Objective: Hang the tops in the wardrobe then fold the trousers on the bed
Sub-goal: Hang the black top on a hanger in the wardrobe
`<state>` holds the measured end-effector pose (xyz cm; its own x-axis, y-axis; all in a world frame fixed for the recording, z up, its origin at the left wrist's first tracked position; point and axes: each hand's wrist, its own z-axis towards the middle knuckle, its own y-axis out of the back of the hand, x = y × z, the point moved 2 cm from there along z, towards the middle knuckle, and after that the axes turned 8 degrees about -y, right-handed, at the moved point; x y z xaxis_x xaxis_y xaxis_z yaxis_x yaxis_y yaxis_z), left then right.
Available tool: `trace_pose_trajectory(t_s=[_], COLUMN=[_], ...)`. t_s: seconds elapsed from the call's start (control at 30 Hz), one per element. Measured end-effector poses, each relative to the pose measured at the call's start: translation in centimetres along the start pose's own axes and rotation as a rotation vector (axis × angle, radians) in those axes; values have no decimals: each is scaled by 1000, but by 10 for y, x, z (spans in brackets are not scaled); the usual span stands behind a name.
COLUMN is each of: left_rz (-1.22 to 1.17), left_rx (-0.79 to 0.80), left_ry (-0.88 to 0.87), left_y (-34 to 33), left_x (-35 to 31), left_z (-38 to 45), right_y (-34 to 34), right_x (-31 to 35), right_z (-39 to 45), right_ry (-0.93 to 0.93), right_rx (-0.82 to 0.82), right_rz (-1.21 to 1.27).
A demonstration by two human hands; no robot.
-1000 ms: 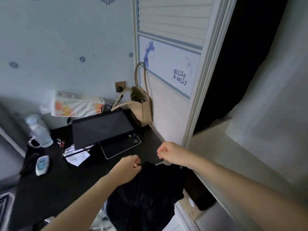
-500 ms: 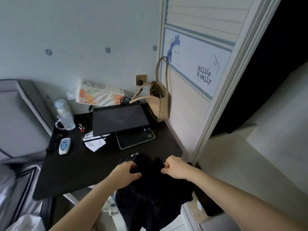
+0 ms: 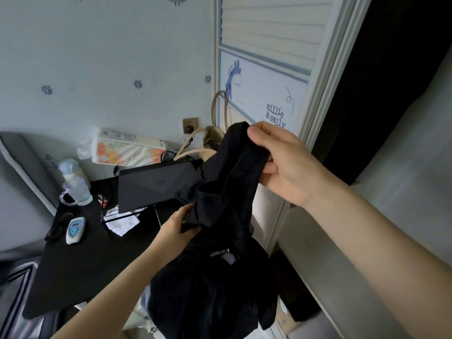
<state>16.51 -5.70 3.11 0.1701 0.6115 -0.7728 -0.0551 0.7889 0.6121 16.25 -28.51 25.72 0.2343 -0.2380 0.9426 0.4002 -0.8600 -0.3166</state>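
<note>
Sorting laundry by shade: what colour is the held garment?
Plain black garment, seen in the head view.

Black desk point(image 3: 80, 272), lower left of frame, against a pale wall point(image 3: 110, 57) patterned with small blue ship's wheels. On the desk: dark laptop point(image 3: 156, 187), closed, raised on a wire stand, centre; clear water bottle point(image 3: 75, 184) with looped handle, left of the laptop; white handheld device point(image 3: 75, 230) with a small screen, near the desk's left edge; crumpled paper point(image 3: 122, 223) under the stand; floral tissue pack point(image 3: 127, 150) at the back by the wall. Brown wall socket point(image 3: 190, 125) above it. Beige handbag point(image 3: 215, 133), straps upright, partly hidden. Grey padded headboard point(image 3: 22, 162), far left.
</note>
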Motion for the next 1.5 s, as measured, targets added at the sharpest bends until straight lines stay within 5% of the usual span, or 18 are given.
trace_pose_trajectory(t_s=[0.2, 0.43, 0.57, 0.73, 0.83, 0.93, 1.0, 1.03, 1.13, 1.37, 1.5], left_rz=[141, -85, -698, -1047, -1118, -1178, -1246, -1233, -1055, -799, -305], left_rx=[252, 202, 127, 190, 323, 572, 686, 684, 351, 412, 366], left_ry=[-63, 18, 279, 145, 42, -69, -93, -89, -17, -139, -153], left_y=[-35, -88, -80, -43, -21, -6, 1, 4, 20, 61, 91], left_x=[-23, -73, -112, -166, -208, -253, -263, -265, -235, -252, -247], left_z=[26, 58, 76, 95, 91, 84, 90, 98, 134, 156, 159], right_y=[41, 61, 86, 134, 166, 186, 183, 182, 174, 147, 129], right_x=[26, 23, 25, 10, -9, -17, -19, -19, -3, 66, 102], right_z=[-15, -33, -48, -71, -66, -55, -48, -43, -37, -50, -56], right_ry=[25, 11, -1, -335, -486, -327, -201, -141, 32, 386, 509], right_rx=[-63, -26, 41, 297, 109, -259, -331, -329, -357, -501, -515], right_rz=[103, 66, -33, -414, -833, -1135, -1108, -1046, -917, -789, -794])
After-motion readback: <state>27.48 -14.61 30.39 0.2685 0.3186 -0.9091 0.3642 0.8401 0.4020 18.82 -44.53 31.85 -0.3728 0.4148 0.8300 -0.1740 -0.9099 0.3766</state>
